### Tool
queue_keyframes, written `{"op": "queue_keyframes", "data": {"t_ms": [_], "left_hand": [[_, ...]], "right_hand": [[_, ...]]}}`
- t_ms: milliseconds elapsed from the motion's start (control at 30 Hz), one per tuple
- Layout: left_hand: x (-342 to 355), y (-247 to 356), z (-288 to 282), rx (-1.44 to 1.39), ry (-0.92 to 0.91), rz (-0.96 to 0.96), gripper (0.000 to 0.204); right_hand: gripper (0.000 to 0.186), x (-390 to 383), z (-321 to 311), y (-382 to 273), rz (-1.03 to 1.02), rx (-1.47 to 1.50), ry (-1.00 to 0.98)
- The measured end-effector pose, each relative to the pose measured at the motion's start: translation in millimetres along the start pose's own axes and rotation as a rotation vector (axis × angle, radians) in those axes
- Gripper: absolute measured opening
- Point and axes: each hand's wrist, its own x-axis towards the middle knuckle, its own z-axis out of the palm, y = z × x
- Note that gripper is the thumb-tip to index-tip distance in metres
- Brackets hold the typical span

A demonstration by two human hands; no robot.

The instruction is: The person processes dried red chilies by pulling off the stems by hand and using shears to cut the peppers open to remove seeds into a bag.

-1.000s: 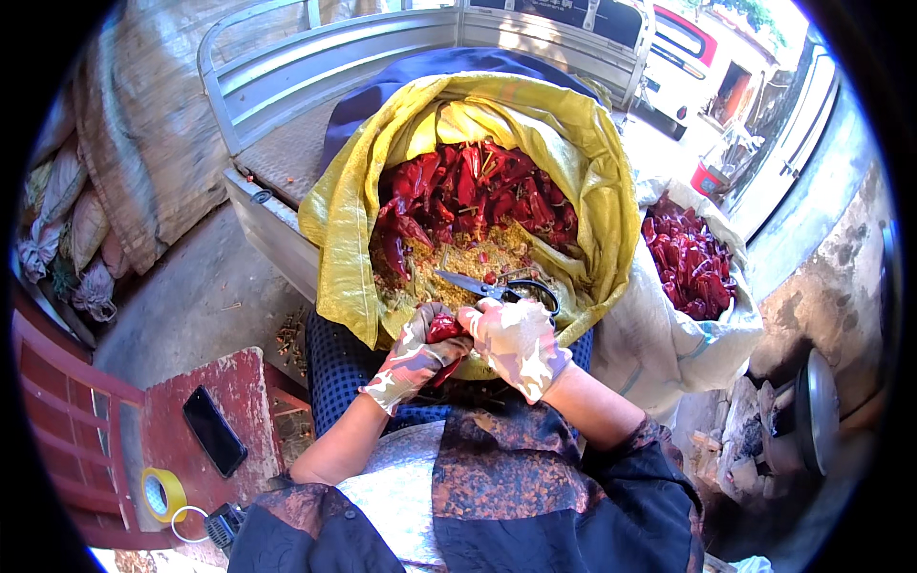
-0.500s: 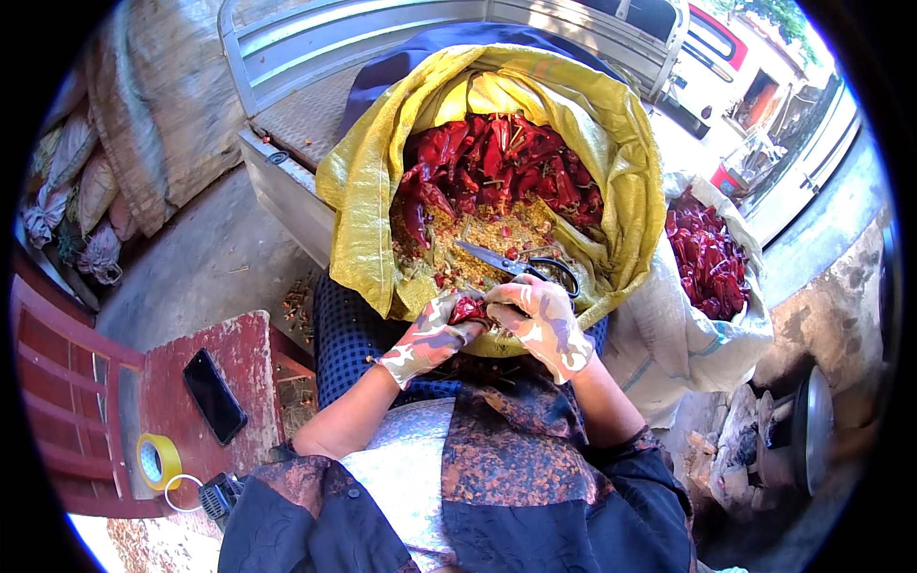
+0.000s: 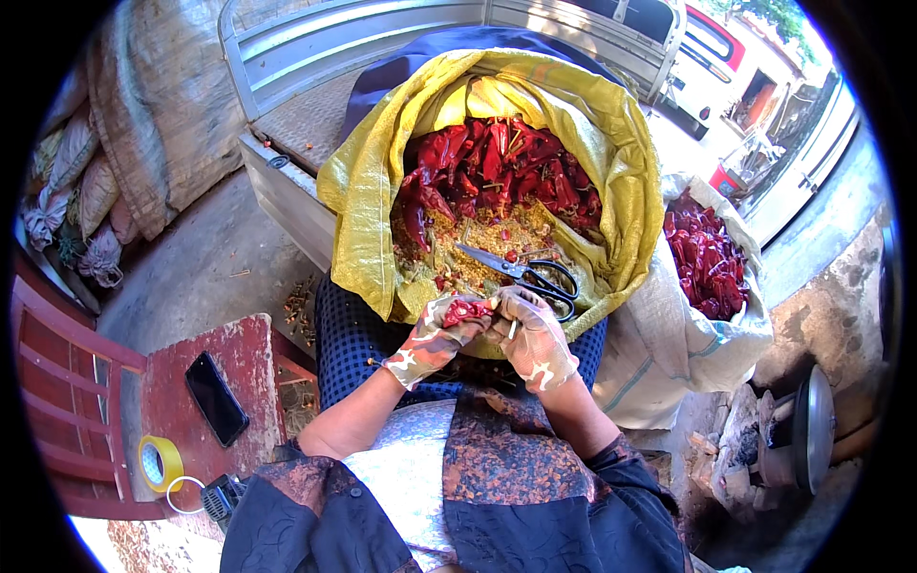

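Note:
My left hand [image 3: 435,339], in a camouflage glove, is closed on a dried red chilli [image 3: 466,310] at the near lip of the yellow woven sack [image 3: 358,205]. My right hand [image 3: 530,339], gloved alike, touches it from the right, thumb and fingers pinched at the chilli's end beside a small pale bit, perhaps its stalk. Just above both hands, scissors [image 3: 506,267] with black handles lie open-side up on yellow seeds [image 3: 473,234] inside the sack. Red chillies [image 3: 497,153] are heaped in the back of the sack.
A white sack [image 3: 702,344] of chillies stands at the right. A red wooden chair [image 3: 253,382] at the left holds a phone [image 3: 215,396] and yellow tape [image 3: 169,463]. A metal truck bed [image 3: 277,153] stands behind; a lidded pot [image 3: 812,430] sits at lower right.
The view has shifted, so the scene sits higher and farther right than a second ago. My right fingers have curled inward and down on the chilli's end; the scissors stay lying in the sack.

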Motion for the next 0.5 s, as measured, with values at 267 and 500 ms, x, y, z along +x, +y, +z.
{"op": "queue_keyframes", "data": {"t_ms": [267, 500], "left_hand": [[-2, 1, 0, -0.448, 0.07, -0.07, 0.021], [-7, 0, -21, -0.388, 0.098, -0.103, 0.027]], "right_hand": [[0.014, 1, 0, -40, -0.057, -0.955, -0.116], [0.017, 64, 22, -63, -0.704, -1.811, -0.193]]}}
